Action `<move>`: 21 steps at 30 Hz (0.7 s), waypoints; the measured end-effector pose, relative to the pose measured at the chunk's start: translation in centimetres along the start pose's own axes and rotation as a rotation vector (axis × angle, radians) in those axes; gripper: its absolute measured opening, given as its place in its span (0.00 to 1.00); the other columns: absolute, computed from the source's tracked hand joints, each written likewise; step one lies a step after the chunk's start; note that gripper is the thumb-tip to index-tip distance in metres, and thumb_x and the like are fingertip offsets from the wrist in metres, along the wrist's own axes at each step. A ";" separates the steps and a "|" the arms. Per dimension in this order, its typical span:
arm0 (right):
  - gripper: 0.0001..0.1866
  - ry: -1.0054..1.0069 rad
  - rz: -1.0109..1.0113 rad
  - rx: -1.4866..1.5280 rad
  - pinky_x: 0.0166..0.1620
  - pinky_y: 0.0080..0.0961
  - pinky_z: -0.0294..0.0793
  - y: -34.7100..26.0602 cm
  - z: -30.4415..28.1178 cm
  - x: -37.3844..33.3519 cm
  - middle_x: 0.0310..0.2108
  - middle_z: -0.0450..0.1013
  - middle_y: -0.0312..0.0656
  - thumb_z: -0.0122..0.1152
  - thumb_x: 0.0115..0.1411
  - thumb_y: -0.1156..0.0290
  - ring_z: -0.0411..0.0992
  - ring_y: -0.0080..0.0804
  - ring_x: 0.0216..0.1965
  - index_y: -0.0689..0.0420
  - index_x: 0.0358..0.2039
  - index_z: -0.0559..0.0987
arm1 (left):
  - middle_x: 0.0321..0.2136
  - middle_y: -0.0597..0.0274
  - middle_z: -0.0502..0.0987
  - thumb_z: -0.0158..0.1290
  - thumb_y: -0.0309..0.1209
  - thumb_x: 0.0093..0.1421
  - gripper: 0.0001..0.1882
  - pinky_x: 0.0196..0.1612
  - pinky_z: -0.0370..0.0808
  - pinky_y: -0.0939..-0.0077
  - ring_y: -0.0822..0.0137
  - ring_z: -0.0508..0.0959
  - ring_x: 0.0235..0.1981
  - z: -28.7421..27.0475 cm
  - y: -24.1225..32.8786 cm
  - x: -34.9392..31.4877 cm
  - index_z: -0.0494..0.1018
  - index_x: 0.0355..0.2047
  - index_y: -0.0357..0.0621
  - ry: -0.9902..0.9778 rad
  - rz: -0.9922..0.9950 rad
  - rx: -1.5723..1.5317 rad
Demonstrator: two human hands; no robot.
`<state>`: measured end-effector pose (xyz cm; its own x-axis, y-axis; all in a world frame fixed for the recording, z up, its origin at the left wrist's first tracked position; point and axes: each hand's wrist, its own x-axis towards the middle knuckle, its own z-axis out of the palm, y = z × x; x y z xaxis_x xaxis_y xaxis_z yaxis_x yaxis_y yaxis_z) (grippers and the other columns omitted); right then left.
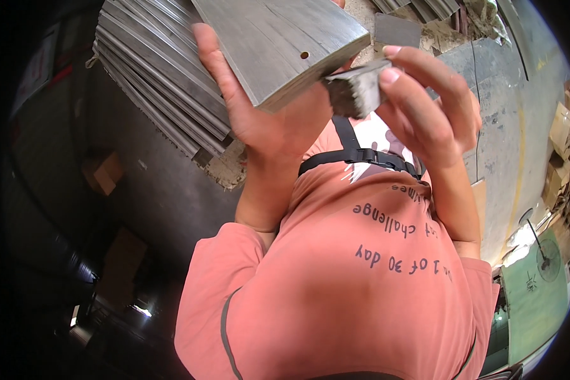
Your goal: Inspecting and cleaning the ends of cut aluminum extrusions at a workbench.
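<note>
My left hand (269, 123) is wrapped around a smooth grey rectangular panel (275, 41) from below, its thumb along the left edge. The panel is tilted, and a small round hole shows near its close end. Between the thumb and fingers of my right hand (434, 104) is a small dark grey block (354, 88) with a pale, ragged side. This block is just off the panel's near right corner; whether they touch I cannot tell. Its material is unclear.
Long grey ridged strips (155, 69) are stacked at the upper left, beyond my left hand. A flat grey plate (397, 30) lies at the top. Cardboard boxes (558, 133) stand far right, above a fan (546, 259) and green board (532, 304). Another carton (103, 172) sits left.
</note>
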<state>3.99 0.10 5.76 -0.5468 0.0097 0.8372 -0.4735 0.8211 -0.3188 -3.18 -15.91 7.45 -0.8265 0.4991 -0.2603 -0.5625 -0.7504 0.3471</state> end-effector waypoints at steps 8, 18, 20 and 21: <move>0.20 0.008 -0.015 0.014 0.23 0.18 0.74 -0.4 0.0 -0.1 0.36 0.79 0.41 0.72 0.46 0.76 0.76 0.23 0.26 0.50 0.43 0.84 | 0.51 0.40 0.75 0.25 0.69 0.70 0.50 0.51 0.79 0.54 0.48 0.79 0.46 0.2 0.6 -0.1 0.61 0.65 0.30 -0.050 -0.009 0.045; 0.23 0.022 0.039 0.053 0.24 0.18 0.76 -0.3 -0.1 -0.5 0.37 0.80 0.42 0.73 0.42 0.80 0.76 0.24 0.25 0.50 0.42 0.85 | 0.48 0.45 0.75 0.24 0.71 0.69 0.50 0.51 0.77 0.61 0.53 0.77 0.45 2.5 0.7 -0.4 0.62 0.62 0.32 0.044 -0.036 0.018; 0.21 0.017 0.037 0.055 0.23 0.18 0.76 -0.3 0.3 -0.2 0.36 0.79 0.41 0.72 0.42 0.81 0.76 0.24 0.25 0.51 0.40 0.85 | 0.47 0.46 0.75 0.23 0.71 0.69 0.50 0.52 0.76 0.63 0.54 0.76 0.44 2.2 0.7 -0.2 0.63 0.61 0.32 0.099 -0.060 0.112; 0.19 0.042 0.048 0.052 0.23 0.18 0.76 -0.1 0.7 -0.3 0.36 0.79 0.41 0.73 0.43 0.81 0.77 0.24 0.25 0.51 0.39 0.85 | 0.46 0.47 0.75 0.23 0.71 0.69 0.49 0.51 0.76 0.63 0.55 0.76 0.44 1.2 0.3 0.1 0.63 0.61 0.33 0.010 0.007 0.125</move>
<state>3.75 -0.35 5.24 -0.5410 0.0732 0.8378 -0.4832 0.7883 -0.3809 -3.47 -15.52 8.60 -0.8307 0.4892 -0.2657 -0.5553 -0.6937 0.4587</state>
